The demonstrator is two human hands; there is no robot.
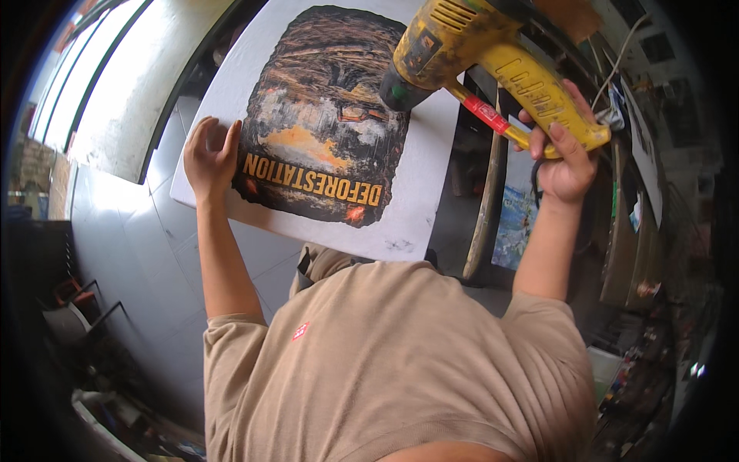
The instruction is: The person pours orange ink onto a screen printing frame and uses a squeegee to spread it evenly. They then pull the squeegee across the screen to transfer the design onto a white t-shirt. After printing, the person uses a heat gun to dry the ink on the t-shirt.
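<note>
A yellow and black heat gun is in my right hand, with my fingers closed around its handle. Its dark nozzle points down and left, over the right part of a dark printed picture. That picture, with orange patches and upside-down yellow lettering, covers much of a white, cloth-like surface with rounded corners. My left hand rests on the left edge of this white surface, beside the print, thumb apart from the fingers. It holds nothing that I can see.
Grey floor tiles lie below and to the left. A long pale panel stands at the upper left. On the right are a blue-green picture, a wooden edge and cluttered shelves. A reddish-framed object sits at the far left.
</note>
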